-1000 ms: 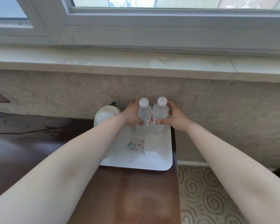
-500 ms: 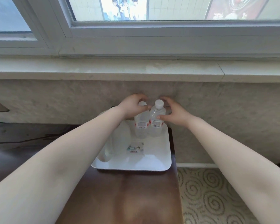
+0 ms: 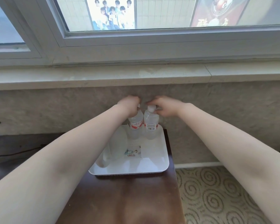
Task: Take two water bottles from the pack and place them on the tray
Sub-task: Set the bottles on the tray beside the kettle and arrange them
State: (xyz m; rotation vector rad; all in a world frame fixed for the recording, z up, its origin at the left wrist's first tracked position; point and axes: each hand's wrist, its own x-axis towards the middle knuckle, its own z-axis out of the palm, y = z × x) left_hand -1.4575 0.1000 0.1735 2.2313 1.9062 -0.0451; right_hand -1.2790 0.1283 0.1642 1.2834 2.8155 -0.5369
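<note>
Two clear water bottles with red-and-white labels stand upright, side by side, at the far end of the white tray [image 3: 153, 167]. My left hand [image 3: 130, 105] is closed over the top of the left bottle [image 3: 135, 125] and hides its cap. My right hand [image 3: 165, 107] grips the neck of the right bottle [image 3: 150, 125], whose white cap shows beside the fingers. The pack is not in view.
The tray sits at the right end of a dark wooden table [image 3: 128, 199], against a stone wall under a window sill [image 3: 136, 75]. A small printed packet [image 3: 133, 151] lies in the tray. A clear round thing [image 3: 110, 147] shows beside my left forearm. Patterned carpet [image 3: 217, 191] is to the right.
The bottles went down from held above the tray to standing at its far end. Both hands slid from the bottles' sides up to their tops. The view tilted up.
</note>
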